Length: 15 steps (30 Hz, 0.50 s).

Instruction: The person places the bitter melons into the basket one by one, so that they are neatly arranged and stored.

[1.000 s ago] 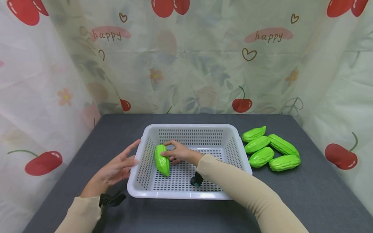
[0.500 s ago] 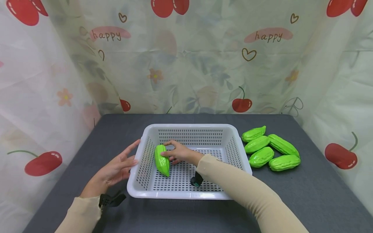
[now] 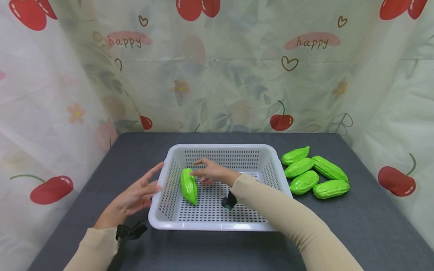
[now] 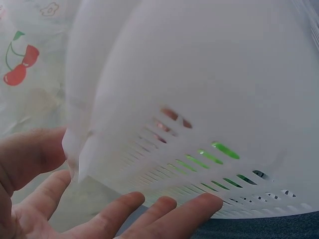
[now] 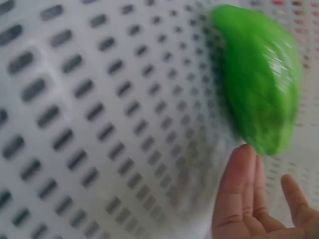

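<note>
In the head view a white perforated plastic basket (image 3: 222, 226) stands on the table. One bright green, ridged bitter melon (image 3: 189, 187) lies near its left wall. My right hand (image 3: 211, 172) is just right of this melon's upper end, fingers spread and uncurled. The right wrist view has the melon (image 5: 264, 79) just beyond the fingertips (image 5: 241, 154), with nothing gripped. My left hand (image 3: 135, 195) rests against the basket's left side. In the left wrist view its fairly straight fingers (image 4: 174, 216) touch the outer wall, the thumb beside the rim.
Several more green bitter melons (image 3: 304, 182) lie in a group on the dark grey table (image 3: 366, 226), close to the basket's right side. A patterned curtain (image 3: 217, 75) hangs behind the table and along both sides.
My right hand has let go of the bitter melon, its fingers opening and lifting slightly to the right. The melon stays by the left wall. My left hand has not moved.
</note>
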Each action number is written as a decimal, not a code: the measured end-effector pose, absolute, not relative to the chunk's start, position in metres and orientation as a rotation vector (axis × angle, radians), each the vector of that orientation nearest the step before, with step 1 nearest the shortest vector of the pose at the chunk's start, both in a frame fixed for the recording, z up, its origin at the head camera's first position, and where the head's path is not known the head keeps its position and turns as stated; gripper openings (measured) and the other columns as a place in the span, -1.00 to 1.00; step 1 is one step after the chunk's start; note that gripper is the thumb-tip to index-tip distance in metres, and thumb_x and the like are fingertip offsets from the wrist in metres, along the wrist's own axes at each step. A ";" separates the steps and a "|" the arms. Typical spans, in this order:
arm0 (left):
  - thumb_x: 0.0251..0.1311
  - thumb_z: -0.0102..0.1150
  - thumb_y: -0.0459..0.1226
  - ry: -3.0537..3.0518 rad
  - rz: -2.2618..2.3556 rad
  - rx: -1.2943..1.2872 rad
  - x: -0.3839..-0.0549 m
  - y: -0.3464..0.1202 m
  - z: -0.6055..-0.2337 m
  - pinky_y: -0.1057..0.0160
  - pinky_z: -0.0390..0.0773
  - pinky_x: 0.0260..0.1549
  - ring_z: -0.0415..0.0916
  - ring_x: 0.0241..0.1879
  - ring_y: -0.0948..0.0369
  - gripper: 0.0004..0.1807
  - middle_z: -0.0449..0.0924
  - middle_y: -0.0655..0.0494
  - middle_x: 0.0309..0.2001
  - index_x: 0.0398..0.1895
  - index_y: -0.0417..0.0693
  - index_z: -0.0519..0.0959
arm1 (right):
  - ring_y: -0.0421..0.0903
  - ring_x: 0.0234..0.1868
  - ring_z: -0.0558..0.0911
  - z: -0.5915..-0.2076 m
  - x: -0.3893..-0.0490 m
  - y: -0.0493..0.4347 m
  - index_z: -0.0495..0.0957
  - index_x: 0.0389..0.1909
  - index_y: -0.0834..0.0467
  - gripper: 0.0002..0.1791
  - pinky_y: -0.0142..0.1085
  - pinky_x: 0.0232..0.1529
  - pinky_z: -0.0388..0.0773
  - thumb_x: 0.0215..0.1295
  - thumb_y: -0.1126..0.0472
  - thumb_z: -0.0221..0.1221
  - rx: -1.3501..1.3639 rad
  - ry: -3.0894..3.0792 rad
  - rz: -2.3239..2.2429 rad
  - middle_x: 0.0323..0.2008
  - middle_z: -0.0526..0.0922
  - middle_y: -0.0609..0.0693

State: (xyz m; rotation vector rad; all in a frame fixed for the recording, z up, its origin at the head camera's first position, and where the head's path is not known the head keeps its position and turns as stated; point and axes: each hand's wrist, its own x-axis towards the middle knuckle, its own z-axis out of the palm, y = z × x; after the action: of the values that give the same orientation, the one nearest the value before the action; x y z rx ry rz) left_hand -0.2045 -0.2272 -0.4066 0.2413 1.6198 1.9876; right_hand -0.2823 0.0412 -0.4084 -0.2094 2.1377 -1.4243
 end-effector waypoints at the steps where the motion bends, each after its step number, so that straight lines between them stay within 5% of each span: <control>1: 0.35 0.02 -0.41 1.624 1.987 0.241 -0.204 -0.227 -0.407 -0.27 0.47 0.04 0.50 0.17 -0.06 -0.09 0.25 0.00 0.40 0.53 0.45 -0.22 | 0.06 -0.13 0.64 -0.405 -0.283 0.043 0.30 0.35 0.06 -0.38 -0.09 -0.09 0.64 0.30 0.09 0.23 -0.203 2.137 -1.420 0.08 0.57 0.20; 9: 0.35 0.04 -0.37 1.651 1.978 0.226 -0.204 -0.226 -0.406 -0.27 0.45 0.06 0.48 0.19 -0.06 -0.09 0.18 -0.01 0.44 0.53 0.49 -0.22 | 0.20 0.16 0.54 -0.370 -0.286 0.064 0.30 0.35 0.15 -0.43 0.00 0.15 0.52 0.37 0.11 0.16 -0.209 2.098 -1.441 0.21 0.49 0.22; 15: 0.36 0.04 -0.36 1.662 1.973 0.221 -0.203 -0.226 -0.404 -0.28 0.46 0.05 0.50 0.17 -0.05 -0.09 0.18 -0.02 0.44 0.53 0.49 -0.22 | 0.18 0.17 0.54 -0.338 -0.286 0.090 0.28 0.36 0.19 -0.43 -0.03 0.15 0.52 0.39 0.10 0.13 -0.261 2.105 -1.479 0.25 0.44 0.26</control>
State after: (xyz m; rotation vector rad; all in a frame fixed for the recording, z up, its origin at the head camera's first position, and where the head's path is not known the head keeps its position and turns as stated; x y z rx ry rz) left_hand -0.2031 -0.2263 -0.4038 0.2214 1.6622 1.9734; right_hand -0.2858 0.0897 -0.3380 -0.2611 2.1052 -1.4791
